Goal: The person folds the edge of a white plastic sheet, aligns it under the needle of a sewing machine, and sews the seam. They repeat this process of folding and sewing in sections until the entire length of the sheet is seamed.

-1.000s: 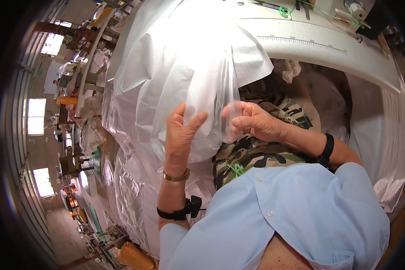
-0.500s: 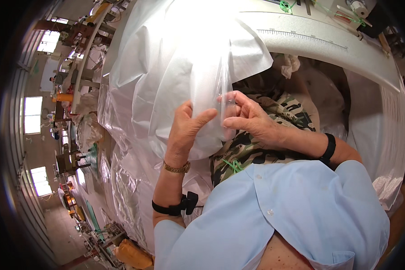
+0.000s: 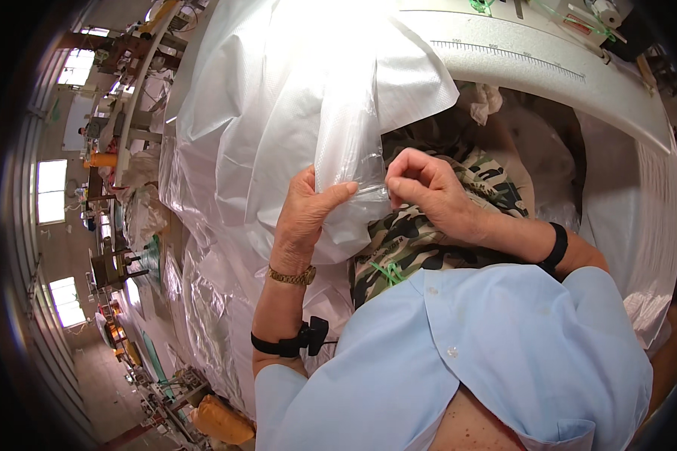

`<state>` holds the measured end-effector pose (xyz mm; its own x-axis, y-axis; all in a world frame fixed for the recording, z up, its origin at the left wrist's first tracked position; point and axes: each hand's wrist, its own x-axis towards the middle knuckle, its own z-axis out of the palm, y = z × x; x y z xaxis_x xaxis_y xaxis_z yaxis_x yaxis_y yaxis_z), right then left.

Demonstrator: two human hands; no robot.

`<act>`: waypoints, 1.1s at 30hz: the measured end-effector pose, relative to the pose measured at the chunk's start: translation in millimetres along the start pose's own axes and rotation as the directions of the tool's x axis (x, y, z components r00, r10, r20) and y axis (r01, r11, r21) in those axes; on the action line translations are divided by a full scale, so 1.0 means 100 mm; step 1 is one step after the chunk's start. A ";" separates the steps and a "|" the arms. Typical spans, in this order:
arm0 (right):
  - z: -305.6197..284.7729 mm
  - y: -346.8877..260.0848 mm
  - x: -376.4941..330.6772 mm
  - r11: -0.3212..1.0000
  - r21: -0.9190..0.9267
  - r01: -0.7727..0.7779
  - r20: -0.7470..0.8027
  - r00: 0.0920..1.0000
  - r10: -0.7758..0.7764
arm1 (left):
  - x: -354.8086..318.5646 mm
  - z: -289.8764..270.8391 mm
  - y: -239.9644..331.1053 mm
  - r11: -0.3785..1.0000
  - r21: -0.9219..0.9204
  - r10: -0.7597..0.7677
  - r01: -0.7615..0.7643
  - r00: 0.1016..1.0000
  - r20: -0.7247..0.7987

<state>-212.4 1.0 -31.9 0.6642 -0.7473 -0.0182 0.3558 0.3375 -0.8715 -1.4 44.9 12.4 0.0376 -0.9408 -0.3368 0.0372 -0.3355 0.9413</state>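
A clear plastic bag (image 3: 346, 150) hangs from a large heap of translucent plastic sheeting (image 3: 278, 83). My left hand (image 3: 305, 218) pinches the bag's lower edge between thumb and fingers. My right hand (image 3: 429, 192) grips the same edge from the right, fingers curled shut on it. The two hands are almost touching. A folded camouflage garment (image 3: 421, 240) lies just beneath them, partly hidden by my right hand, with a green plastic tag (image 3: 387, 272) on its near edge.
A white worktable (image 3: 549, 68) with a printed ruler curves across the upper right. More plastic sheeting (image 3: 203, 301) drapes down at the left. Workstations and windows (image 3: 53, 188) line the far left. An orange object (image 3: 222, 421) sits low.
Both hands have shifted slightly down and closer together on the bag's edge; my left thumb now presses against the plastic near my right fingertips.
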 end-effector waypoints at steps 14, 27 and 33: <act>-0.05 0.16 0.05 0.983 0.146 -0.112 0.083 0.991 0.100 | -0.04 0.03 -0.06 0.990 -0.138 0.023 -0.024 1.000 -0.005; 0.05 0.02 0.29 0.961 0.263 -0.080 -0.110 0.988 0.113 | -0.02 0.01 -0.07 0.996 -0.072 0.054 -0.052 0.998 0.032; -0.07 0.04 0.30 0.934 0.311 -0.172 0.006 0.984 0.180 | -0.02 -0.02 -0.06 0.993 -0.109 0.053 -0.052 0.998 0.012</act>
<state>-196.0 -23.9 -39.6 0.7210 -0.6713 -0.1718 0.4227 0.6226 -0.6586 0.8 48.7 7.1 0.0275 -0.9579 -0.2857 0.1435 -0.2790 0.9495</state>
